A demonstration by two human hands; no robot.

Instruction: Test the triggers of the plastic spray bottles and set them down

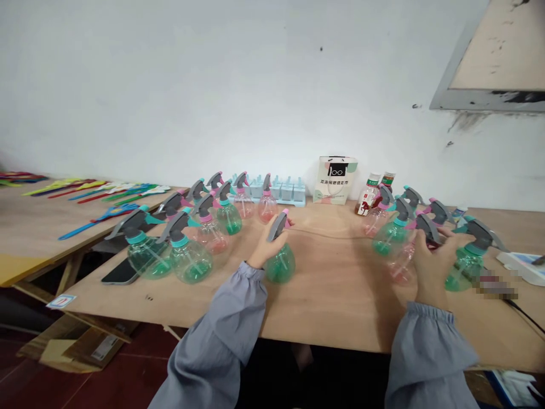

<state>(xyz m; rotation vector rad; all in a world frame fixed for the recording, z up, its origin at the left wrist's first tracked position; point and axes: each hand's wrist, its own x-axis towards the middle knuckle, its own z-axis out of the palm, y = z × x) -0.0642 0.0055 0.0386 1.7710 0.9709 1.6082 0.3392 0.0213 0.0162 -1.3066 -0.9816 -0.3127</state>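
My left hand (267, 245) is closed round the grey head of a spray bottle (281, 266), a clear round one with a green bottom and a pink nozzle, standing at the middle of the table. On the right, my right hand (435, 262) has its fingers round the grey head of another spray bottle (401, 271), which has a pinkish clear body. Part of that bottle is hidden behind the hand. Close beside it stand a green spray bottle (464, 272) with a turquoise collar and another green one (389, 238).
Several green and pink spray bottles (191, 264) stand on the left, near a phone (120, 272). Behind are a light-blue rack (293, 193), a paper bag (335, 180) and two labelled bottles (368, 194). Colourful flat strips (102, 218) lie on the side table. A cable runs along the right.
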